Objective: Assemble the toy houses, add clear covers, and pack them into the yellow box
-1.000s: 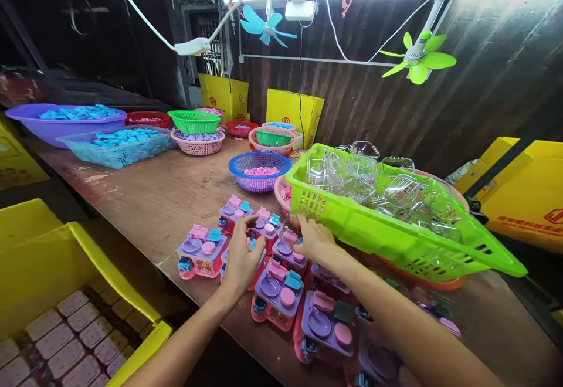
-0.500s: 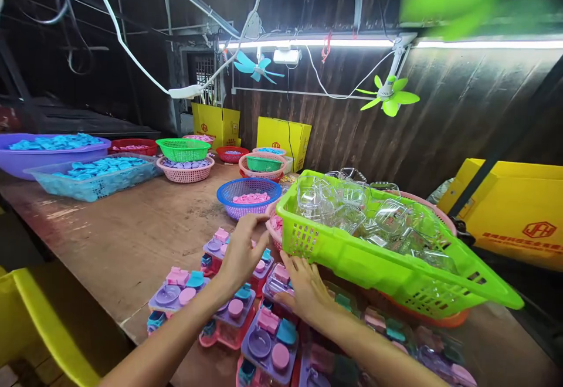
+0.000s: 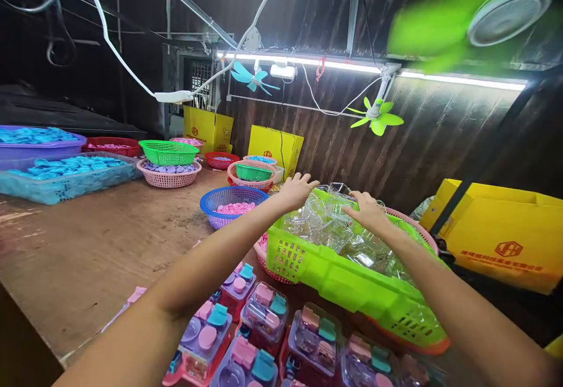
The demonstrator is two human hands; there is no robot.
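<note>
Progress: partway, by look; some toy sets (image 3: pixel 202 335) wear clear covers, others bare and apparently left to do.
Left hand (image 3: pixel 299 191): open, fingers spread above lime basket (image 3: pixel 338 272).
Right hand (image 3: pixel 370 211): open, fingers bent over loose covers (image 3: pixel 363 258); contact unclear.
Covered sets: three, maybe a fourth lower right, on surface (image 3: pixel 114 234).
Bare sets: three, another partly behind left forearm.
Loose covers: heaped in basket, uncountable.
Fans (image 3: pixel 378 118): three.
</note>
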